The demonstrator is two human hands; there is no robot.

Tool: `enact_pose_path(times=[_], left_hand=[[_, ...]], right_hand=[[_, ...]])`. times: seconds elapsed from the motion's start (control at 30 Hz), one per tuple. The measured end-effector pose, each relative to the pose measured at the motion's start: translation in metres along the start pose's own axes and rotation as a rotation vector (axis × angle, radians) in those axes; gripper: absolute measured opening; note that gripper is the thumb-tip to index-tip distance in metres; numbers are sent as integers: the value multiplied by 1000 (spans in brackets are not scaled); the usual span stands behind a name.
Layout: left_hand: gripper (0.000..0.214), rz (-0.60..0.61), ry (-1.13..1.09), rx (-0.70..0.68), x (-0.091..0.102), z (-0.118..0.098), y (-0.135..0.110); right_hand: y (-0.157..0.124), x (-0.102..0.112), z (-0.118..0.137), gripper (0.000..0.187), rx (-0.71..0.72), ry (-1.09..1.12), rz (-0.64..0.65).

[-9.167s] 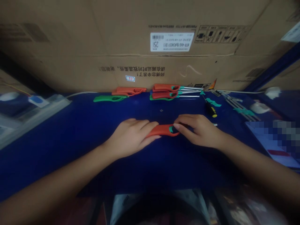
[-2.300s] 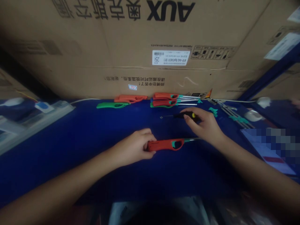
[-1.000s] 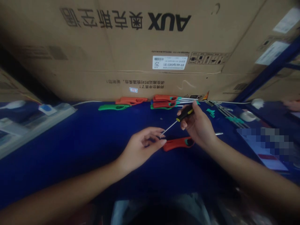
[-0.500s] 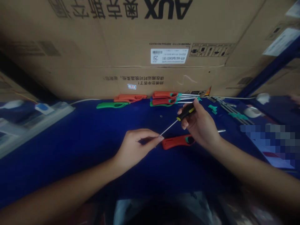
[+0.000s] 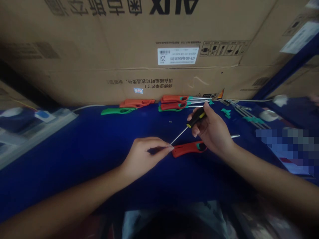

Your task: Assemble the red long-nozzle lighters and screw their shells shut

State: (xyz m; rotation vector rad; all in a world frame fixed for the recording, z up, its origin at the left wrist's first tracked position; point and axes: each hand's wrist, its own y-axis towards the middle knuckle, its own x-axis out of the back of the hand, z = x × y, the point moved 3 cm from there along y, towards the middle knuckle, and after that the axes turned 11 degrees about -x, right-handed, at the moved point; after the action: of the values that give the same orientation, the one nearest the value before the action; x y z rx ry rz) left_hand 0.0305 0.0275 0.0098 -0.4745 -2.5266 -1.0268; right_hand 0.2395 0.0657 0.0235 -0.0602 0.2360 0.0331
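Observation:
My right hand [image 5: 211, 127] is closed round the black and yellow handle of a screwdriver [image 5: 178, 135], whose thin shaft slants down to the left. At its tip, the thumb and forefinger of my left hand [image 5: 147, 154] are pinched together; whether a tiny part is also between them cannot be made out. Below the shaft a red gas lighter [image 5: 185, 149] lies on the blue tabletop [image 5: 104, 139], its metal tube partly hidden behind my right hand. A few tiny metal pieces [image 5: 170, 121], perhaps screws, lie beyond my left fingertips.
Along the cardboard box [image 5: 99, 59] at the back lie orange [image 5: 137, 103] and green [image 5: 118, 111] lighter casings, plus several lighters with metal tubes [image 5: 174, 99]. Metal tubes with green parts [image 5: 251, 119] and a white roll [image 5: 269, 115] are at right. A pale rail [image 5: 50, 126] edges the left.
The view has shifted slightly. Both hands keep nearly the same pose, with the screwdriver tip still at my left fingertips.

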Motion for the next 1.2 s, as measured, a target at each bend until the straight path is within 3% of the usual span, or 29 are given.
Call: enact_pose_path(times=[0.33, 0.77, 1.1, 1.2], left_hand=[[8, 51, 20, -17, -3, 3, -2], [8, 64, -6, -20, -3, 2, 0], [9, 141, -38, 31, -7, 0, -4], [9, 179, -43, 55, -8, 0, -5]], right_hand=[[-7, -5, 7, 50, 122, -88, -14], [-7, -4, 7, 47, 106, -35, -13], [-28, -12, 22, 23, 293, -127, 193], [-37, -14, 26, 27, 345, -221, 277]])
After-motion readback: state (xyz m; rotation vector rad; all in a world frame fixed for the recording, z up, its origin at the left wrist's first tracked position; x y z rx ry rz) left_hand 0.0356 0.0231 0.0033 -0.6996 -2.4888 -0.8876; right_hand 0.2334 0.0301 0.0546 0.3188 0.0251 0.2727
